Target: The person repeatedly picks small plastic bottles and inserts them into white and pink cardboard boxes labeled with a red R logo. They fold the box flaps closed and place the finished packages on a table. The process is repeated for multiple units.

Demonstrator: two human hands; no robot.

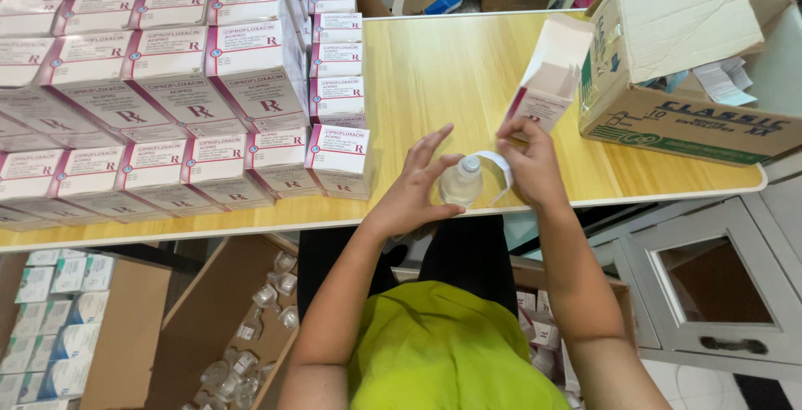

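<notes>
Pink-and-white cartons stood stacked at left. Left hand cupped the clear bottle at the table's near edge, steadying it while right hand pinched a white strip around it.

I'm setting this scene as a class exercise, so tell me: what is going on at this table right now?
A person in a lime-green top works at a pale wooden table. The left hand steadies a small clear bottle with a white cap, while the right hand holds a curved white paper strip against it. An open white-and-maroon carton stands just beyond, and stacks of matching cartons fill the table's left side.
</notes>
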